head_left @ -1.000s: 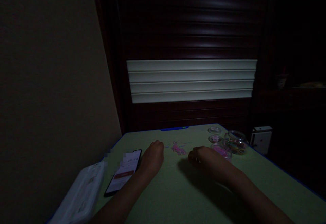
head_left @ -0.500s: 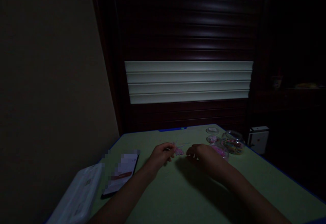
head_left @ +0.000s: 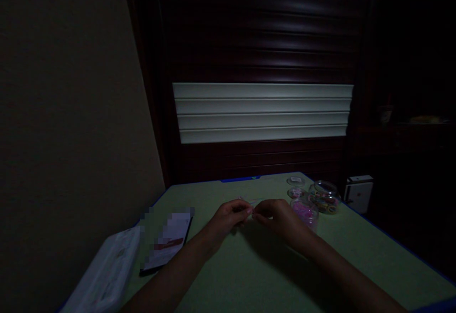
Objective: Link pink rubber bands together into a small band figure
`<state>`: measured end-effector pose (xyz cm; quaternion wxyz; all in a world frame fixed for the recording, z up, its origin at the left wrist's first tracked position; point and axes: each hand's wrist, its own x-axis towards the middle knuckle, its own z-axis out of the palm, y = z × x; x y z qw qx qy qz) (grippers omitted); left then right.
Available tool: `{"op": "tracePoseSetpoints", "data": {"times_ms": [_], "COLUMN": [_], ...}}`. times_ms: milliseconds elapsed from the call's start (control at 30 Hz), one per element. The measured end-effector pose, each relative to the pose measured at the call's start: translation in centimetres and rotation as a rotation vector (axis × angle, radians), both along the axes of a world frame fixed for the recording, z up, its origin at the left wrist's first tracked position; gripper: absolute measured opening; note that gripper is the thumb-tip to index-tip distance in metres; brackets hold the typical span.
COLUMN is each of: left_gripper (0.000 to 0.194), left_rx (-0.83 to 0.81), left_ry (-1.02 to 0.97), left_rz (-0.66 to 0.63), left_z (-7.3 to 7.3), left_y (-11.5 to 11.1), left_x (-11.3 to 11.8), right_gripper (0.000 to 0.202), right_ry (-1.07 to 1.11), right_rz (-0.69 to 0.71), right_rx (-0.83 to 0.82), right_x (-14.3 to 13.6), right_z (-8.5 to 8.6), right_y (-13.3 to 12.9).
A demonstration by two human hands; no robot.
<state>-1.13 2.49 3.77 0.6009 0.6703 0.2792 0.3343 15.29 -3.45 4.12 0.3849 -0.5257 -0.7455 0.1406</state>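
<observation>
My left hand (head_left: 231, 215) is over the middle of the green table, its thumb and forefinger pinched together. Opposite it, my right hand (head_left: 280, 215) is also in a pinch, and the fingertips of both hands meet. Whatever they hold is too small and dark to make out. Behind the fingers a bit of something pale pink (head_left: 240, 198) shows, mostly hidden by my left hand. Just beyond my right hand stands a clear tub (head_left: 305, 213) with bright pink contents.
A clear jar (head_left: 325, 196) of multicoloured bands stands at the right, near a small round container (head_left: 297, 193) and a clear lid (head_left: 295, 180). To the left lie a tablet or phone (head_left: 169, 241) and a white plastic case (head_left: 107, 270). Slatted panels (head_left: 263, 113) rise behind the table (head_left: 228, 275).
My right hand has moved left, so its fingertips now meet those of my left hand. The pink piece seen between the hands before is now mostly covered.
</observation>
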Motion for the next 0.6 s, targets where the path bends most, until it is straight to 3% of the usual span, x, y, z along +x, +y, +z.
{"op": "tracePoseSetpoints", "data": {"times_ms": [433, 500, 600], "left_gripper": [0.028, 0.024, 0.016], "left_rx": [0.091, 0.217, 0.599], "left_ry": [0.098, 0.165, 0.309], "left_rz": [0.107, 0.163, 0.322], "left_z": [-0.8, -0.9, -1.1], "left_y": [0.6, 0.9, 1.3], "left_x": [0.2, 0.1, -0.5], "right_gripper": [0.019, 0.021, 0.025], "right_ry": [-0.164, -0.245, -0.381], "right_rz": [-0.115, -0.184, -0.335], "right_rx": [0.043, 0.053, 0.056], "right_x": [0.5, 0.6, 1.4], "right_z": [2.0, 2.3, 3.0], "right_y": [-1.1, -1.4, -1.8]}}
